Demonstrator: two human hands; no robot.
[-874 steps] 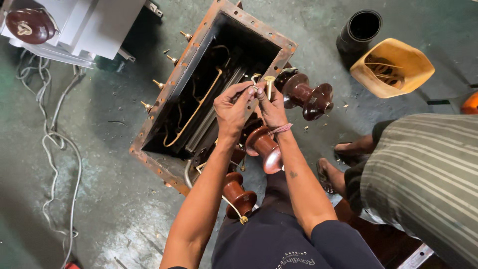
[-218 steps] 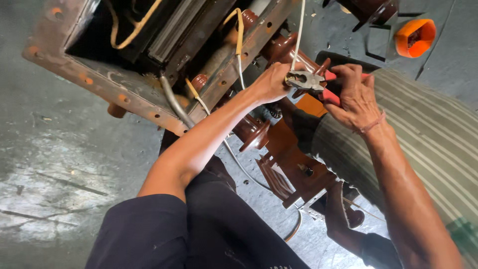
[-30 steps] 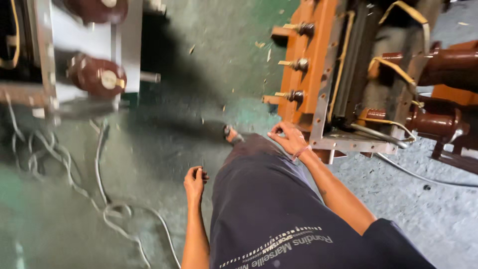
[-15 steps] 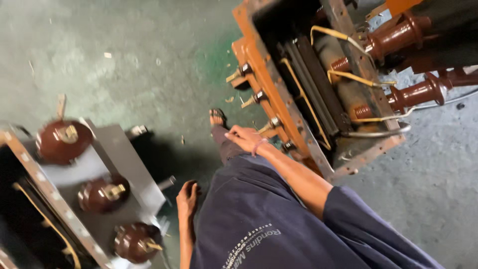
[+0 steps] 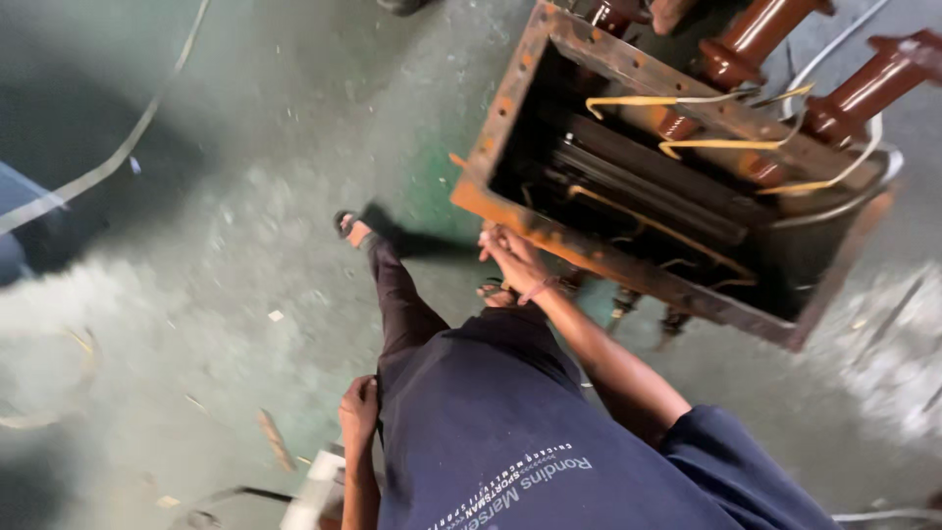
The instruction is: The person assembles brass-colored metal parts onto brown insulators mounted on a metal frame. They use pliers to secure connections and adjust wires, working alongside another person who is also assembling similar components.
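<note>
Right hand [image 5: 512, 257] rests open on the rusty tank's rim [image 5: 549, 228]; left hand [image 5: 359, 407] hangs loosely closed, holding nothing; steady the body there, away from sharp flange edges.

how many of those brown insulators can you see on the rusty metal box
3 brown insulators show along the far rim of the rusty box: one at the frame's top, one right of it, one at the right edge. More may lie out of frame.

A: What can't you make out around the rusty open tank [image 5: 628, 265]?

B: The brown insulators [image 5: 868, 88] beyond its far rim run off the top edge. Its interior is dark. The left hand [image 5: 359, 407], well away, looks blurred; grip unclear.
</note>
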